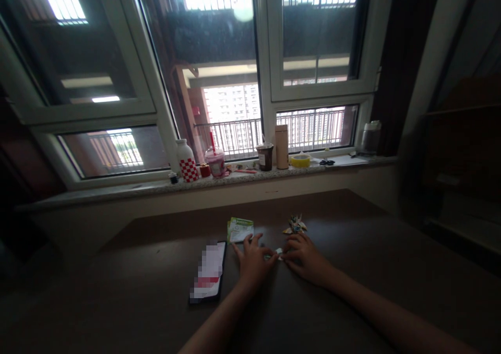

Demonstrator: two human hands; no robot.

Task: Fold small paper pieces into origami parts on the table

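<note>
A small whitish piece of paper (279, 251) sits between my two hands just above the dark table. My left hand (252, 257) is closed in a pinch on its left side, with the other fingers spread. From the right, my right hand (305, 257) pinches the same piece with bent fingers. Its exact shape is mostly hidden by the fingertips. Beyond my right hand lies a little cluster of folded paper pieces (295, 224). Green and white paper sheets (240, 228) lie just past my left fingertips. A phone (209, 273) with a lit, blurred-out screen is left of my left hand.
The brown table (352, 239) reaches toward a window sill (242, 177). On the sill stand a checkered bottle (188, 162), a pink drink cup (215, 162), a dark drink cup (265, 157), a tan box (282, 148), yellow tape (300, 161) and scissors (327, 162).
</note>
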